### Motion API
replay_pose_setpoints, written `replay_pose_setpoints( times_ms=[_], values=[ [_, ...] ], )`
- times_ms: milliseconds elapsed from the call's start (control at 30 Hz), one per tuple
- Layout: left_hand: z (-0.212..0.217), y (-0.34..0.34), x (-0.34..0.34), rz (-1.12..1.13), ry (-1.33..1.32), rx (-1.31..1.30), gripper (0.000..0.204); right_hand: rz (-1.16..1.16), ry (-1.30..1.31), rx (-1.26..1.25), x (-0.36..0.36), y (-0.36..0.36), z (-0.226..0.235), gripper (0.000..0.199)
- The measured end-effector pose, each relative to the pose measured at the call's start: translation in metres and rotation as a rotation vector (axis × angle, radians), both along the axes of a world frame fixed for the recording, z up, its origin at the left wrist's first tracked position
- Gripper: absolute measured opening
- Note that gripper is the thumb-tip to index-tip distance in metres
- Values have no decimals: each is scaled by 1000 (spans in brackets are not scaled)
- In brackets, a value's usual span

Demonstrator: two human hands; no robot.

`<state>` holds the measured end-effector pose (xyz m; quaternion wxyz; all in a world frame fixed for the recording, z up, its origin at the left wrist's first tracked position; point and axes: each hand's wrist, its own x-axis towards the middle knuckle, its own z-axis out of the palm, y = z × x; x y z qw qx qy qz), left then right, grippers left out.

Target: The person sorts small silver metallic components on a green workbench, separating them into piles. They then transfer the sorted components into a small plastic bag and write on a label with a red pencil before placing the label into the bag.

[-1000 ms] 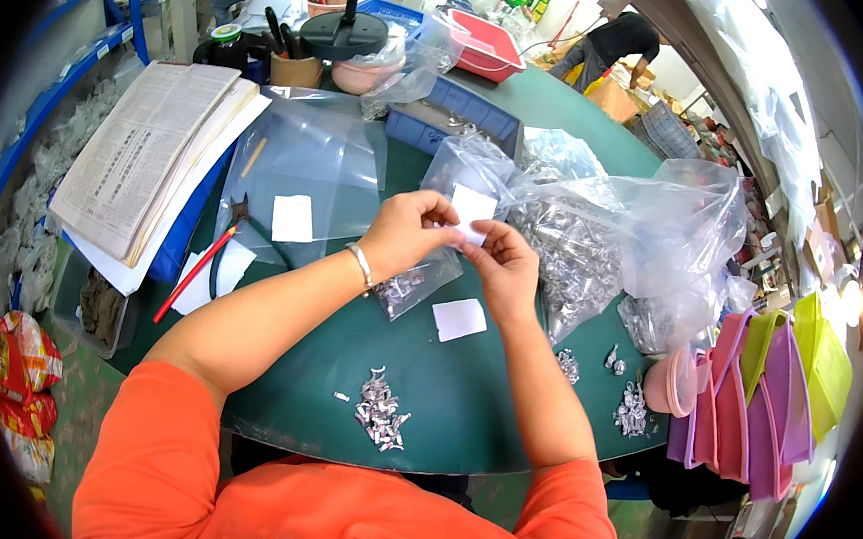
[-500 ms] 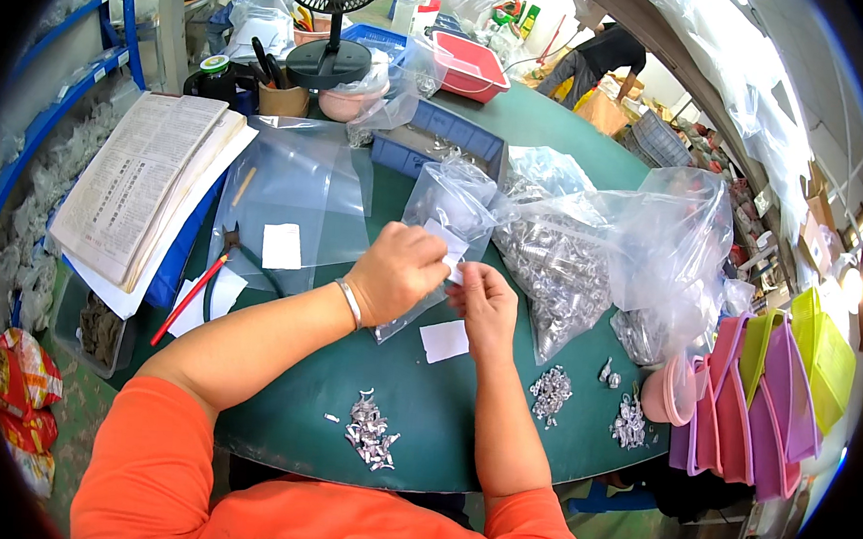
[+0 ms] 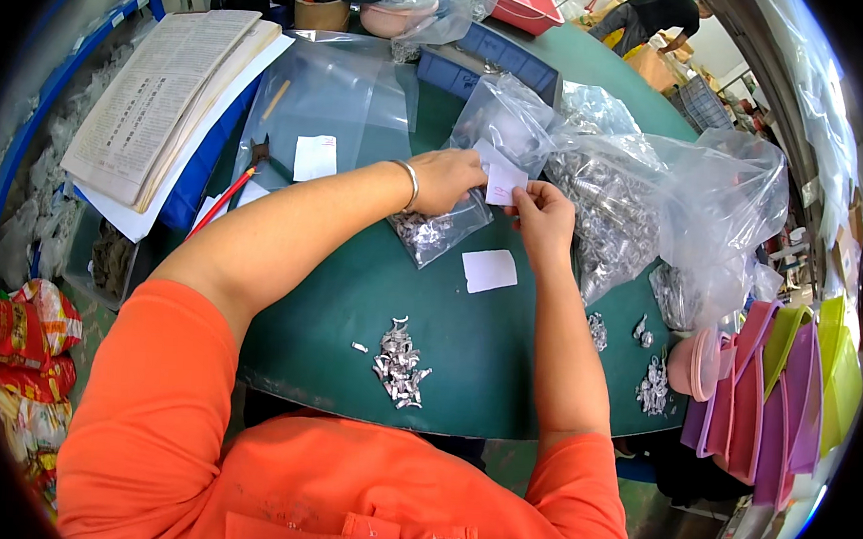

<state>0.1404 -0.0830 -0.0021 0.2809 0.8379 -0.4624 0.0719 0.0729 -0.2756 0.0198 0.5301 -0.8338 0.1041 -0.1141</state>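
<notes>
My right hand point(image 3: 545, 219) pinches a white paper slip point(image 3: 503, 181) with reddish writing between thumb and fingers. Beside it my left hand point(image 3: 444, 182) is closed at a clear plastic bag point(image 3: 443, 233), its fingertips partly hidden near the slip. Small silvery metal parts lie in the bag's lower end, and its loose upper film point(image 3: 506, 117) spreads beyond my hands. Another white slip point(image 3: 490, 271) rests on the green table below my right hand. Closer to me is a loose pile of small metal parts point(image 3: 402, 368).
A large clear bag of metal parts point(image 3: 606, 205) stands at right, near smaller piles point(image 3: 653, 387) and stacked coloured bins point(image 3: 747, 393). Left are an open book point(image 3: 157, 99), red-handled pliers point(image 3: 225, 198) and flat plastic bags point(image 3: 348, 89). A blue tray point(image 3: 506, 59) stands behind; a person bends over far right.
The view has tilted down, so the table appears higher. My right hand has turned the slip's written side into view, and my left hand has lowered onto the bag beside it.
</notes>
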Motion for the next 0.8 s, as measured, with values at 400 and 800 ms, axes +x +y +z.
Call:
replay_pose_setpoints(
  times_ms=[400,800],
  values=[
    [69,37,-28,-104,-291,-205,16,411,34,-469,-15,27,78,19],
    [73,58,-92,162,-410,-328,18,611,-579,-535,-48,47,71,17]
  ],
)
